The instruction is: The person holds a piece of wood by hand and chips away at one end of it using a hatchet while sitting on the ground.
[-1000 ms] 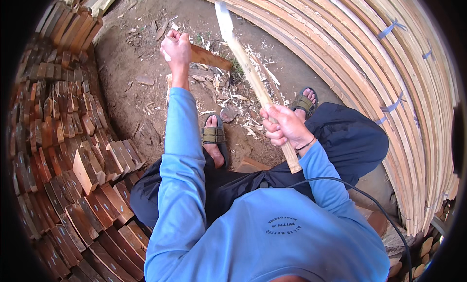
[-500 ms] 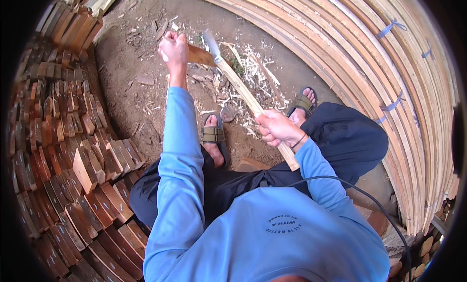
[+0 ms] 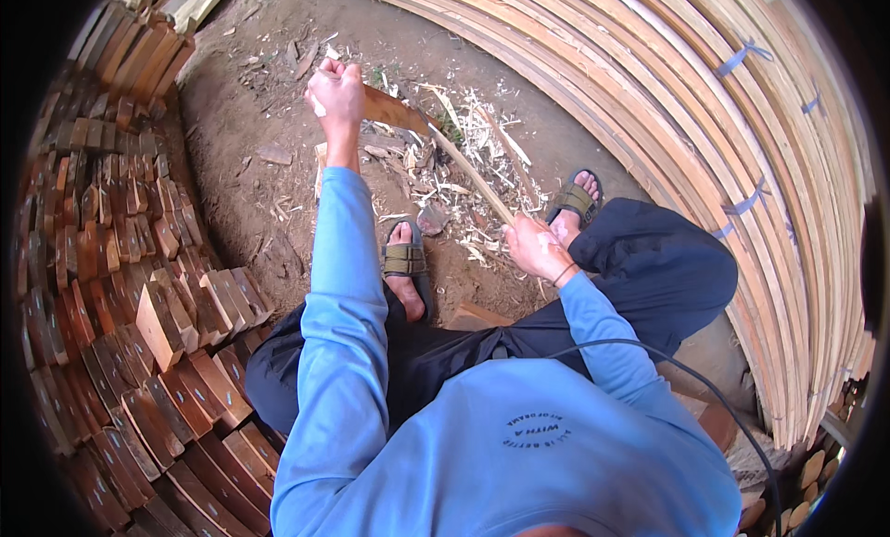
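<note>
the left hand [image 3: 335, 92] is closed in a tight fist at the left end of a flat, orange-brown wooden board [image 3: 394, 109]. its fingers are curled over that end, though the back of the hand hides the exact contact; the rest of the board sticks out to the right of the fist, over the ground.

the right hand [image 3: 538, 247] is to the right of the board and nearer the body, its fingers wrapped round a long, straight, pale wooden handle [image 3: 471, 174]. from these fingers the handle slants away, up and leftward, to the board's right end, where the two meet in view; whether they touch, i cannot tell, and no tool head can be made out there.

just right of the board, thin, pale, splintered wood shavings [image 3: 487, 148] litter the brown dirt ground [image 3: 236, 166]. nearer the body than the board is a foot in an olive-green strapped sandal [image 3: 405, 258]; a second olive-green sandal [image 3: 577, 201] is farther to the board's right, beside the right hand.

well to the left of the board rises a stack of short, dark-brown and reddish wooden blocks [image 3: 139, 250]. well to its right runs a pile of long, pale wooden planks [image 3: 667, 120], with blue ties [image 3: 744, 57] on it.
</note>
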A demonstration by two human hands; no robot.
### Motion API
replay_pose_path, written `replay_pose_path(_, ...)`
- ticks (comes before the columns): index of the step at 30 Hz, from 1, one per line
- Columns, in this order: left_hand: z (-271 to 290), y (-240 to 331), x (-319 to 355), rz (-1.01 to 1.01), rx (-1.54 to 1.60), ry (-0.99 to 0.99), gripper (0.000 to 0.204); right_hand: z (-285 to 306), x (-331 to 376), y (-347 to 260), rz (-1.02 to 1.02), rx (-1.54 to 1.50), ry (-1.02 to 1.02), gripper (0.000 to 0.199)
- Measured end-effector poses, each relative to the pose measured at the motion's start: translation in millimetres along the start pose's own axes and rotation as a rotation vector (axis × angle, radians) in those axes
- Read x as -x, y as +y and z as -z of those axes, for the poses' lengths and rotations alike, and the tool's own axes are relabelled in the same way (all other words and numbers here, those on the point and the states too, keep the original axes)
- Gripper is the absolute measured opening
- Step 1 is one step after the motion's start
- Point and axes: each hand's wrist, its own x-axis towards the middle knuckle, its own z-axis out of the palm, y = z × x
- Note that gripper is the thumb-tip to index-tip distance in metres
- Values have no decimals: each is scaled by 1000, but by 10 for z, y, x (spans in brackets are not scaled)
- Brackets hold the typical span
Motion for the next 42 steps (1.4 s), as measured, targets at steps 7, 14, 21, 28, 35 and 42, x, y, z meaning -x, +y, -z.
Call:
replay_pose_path(7, 60, -160, 107, 11, 31, -17, 24, 673, 190, -804, -282, -1316, -281, 23)
replay_pose_path(14, 0, -81, 93, 14, 54, -22, 24, 36, 24, -330, 66, -13, 90, 26)
replay_pose_path(21, 83, -179, 112, 6, 1, -4, 24, 624, 35, -652, -410, -1210, -422, 21)
replay_pose_path(28, 73, -84, 152, 9, -7, -8, 22, 527, 15, -672, 78, -227, 229, 29)
replay_pose_path(35, 105, -134, 122, -18, 22, -9, 27, 345, -10, -453, -24, -90, 11, 32)
replay_pose_path(42, 103, -86, 146, -9, 0, -7, 25, 423, 101, -766, 48, -317, 314, 27)
